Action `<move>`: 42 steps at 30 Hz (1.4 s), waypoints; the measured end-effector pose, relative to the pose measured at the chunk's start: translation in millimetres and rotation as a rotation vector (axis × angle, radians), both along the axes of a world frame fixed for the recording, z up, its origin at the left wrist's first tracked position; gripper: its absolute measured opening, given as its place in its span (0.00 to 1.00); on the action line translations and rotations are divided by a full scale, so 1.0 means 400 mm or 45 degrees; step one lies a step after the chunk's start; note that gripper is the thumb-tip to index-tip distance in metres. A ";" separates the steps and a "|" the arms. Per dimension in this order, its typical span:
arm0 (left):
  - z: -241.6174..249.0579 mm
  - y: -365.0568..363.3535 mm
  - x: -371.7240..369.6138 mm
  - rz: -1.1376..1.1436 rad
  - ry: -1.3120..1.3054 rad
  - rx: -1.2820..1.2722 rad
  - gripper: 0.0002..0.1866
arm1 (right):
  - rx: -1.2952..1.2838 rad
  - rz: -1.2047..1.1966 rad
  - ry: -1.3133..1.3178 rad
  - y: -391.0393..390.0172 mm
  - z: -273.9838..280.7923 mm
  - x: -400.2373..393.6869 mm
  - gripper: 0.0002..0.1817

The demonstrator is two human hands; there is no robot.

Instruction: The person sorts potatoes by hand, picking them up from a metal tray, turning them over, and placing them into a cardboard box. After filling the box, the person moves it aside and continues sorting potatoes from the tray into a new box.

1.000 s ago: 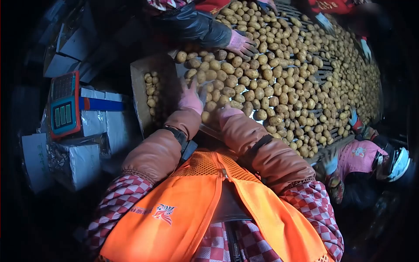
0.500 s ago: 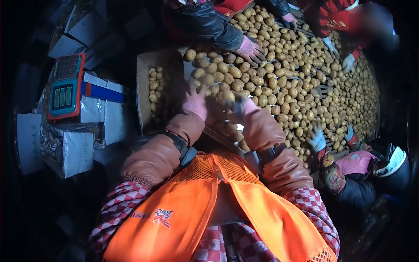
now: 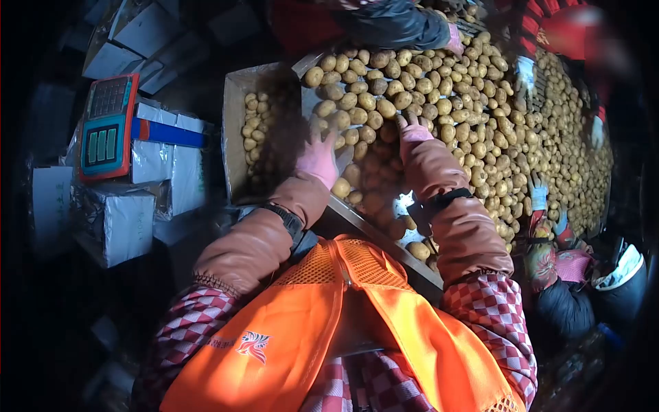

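Many potatoes (image 3: 473, 141) cover a long sorting surface in front of me. My left hand (image 3: 318, 159), in a pink glove, is at the near left end of the surface, fingers spread, beside a few potatoes. Farther right, my right hand (image 3: 414, 132), also pink-gloved, reaches over the potatoes with its fingers stretched out and touching or just above them. Neither hand visibly holds a potato. Left of my left hand stands an open cardboard box (image 3: 235, 147) with potatoes inside, its right part in shadow.
A red and blue digital scale (image 3: 106, 130) stands at the left among wrapped white boxes (image 3: 127, 226). Across the surface is a co-worker's dark sleeve (image 3: 395, 26). Other co-workers' gloved hands (image 3: 538, 192) are at the right. A metal edge (image 3: 377, 233) runs along my side.
My right hand has moved forward and right over the potatoes, and the potato near its fingers is no longer there. My left hand stays near the box. The co-worker's pink-gloved hand opposite has withdrawn.
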State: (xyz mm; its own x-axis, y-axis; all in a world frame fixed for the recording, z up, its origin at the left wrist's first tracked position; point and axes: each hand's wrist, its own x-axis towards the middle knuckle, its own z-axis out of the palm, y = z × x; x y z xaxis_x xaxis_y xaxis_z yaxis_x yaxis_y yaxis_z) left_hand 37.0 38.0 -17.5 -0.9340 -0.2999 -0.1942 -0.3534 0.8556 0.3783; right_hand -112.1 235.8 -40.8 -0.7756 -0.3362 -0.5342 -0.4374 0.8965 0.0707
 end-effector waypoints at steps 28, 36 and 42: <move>-0.049 -0.026 0.011 -0.139 0.285 -0.081 0.38 | -0.210 -0.508 -0.005 0.015 0.033 0.086 0.29; -0.027 -0.024 0.010 -0.127 0.111 0.000 0.35 | -1.439 -1.182 -0.542 0.039 0.166 0.050 0.25; -0.073 -0.026 0.010 -0.036 -0.115 0.139 0.31 | -1.543 -0.673 -0.255 -0.122 0.045 -0.045 0.26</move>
State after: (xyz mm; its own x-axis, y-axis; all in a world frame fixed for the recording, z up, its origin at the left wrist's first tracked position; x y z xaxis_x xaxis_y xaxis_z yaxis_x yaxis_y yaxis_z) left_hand 41.1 27.8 -46.6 -0.9191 -0.2458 -0.3080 -0.3662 0.8214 0.4373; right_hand -130.3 186.9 -22.8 -0.9028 -0.3615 -0.2329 0.0699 0.4111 -0.9089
